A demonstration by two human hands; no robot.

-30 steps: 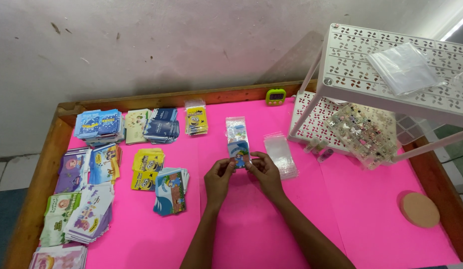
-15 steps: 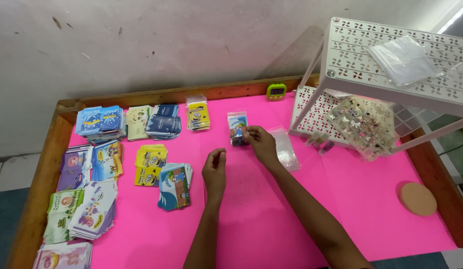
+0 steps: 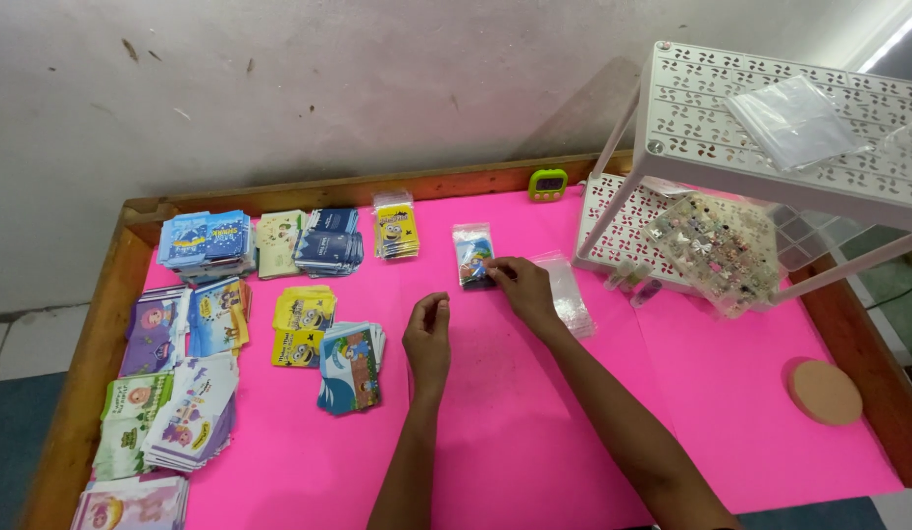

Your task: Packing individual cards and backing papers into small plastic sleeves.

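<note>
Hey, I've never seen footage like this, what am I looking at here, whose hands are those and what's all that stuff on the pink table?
This is one picture from a camera worn on a person's head, looking down at their own two bare hands. No machine is involved. The right hand rests its fingers on a small clear packet with a blue card inside, lying on the pink table. The left hand hovers loosely closed, holding nothing visible. Beside the right hand lies a stack of empty clear sleeves. To the left are piles of cartoon cards. On the right stand a white rack, a green timer and a round tan disc.

Clear-bagged blue card packet (image 3: 473, 253) flat on pink tabletop (image 3: 534, 422)
</note>
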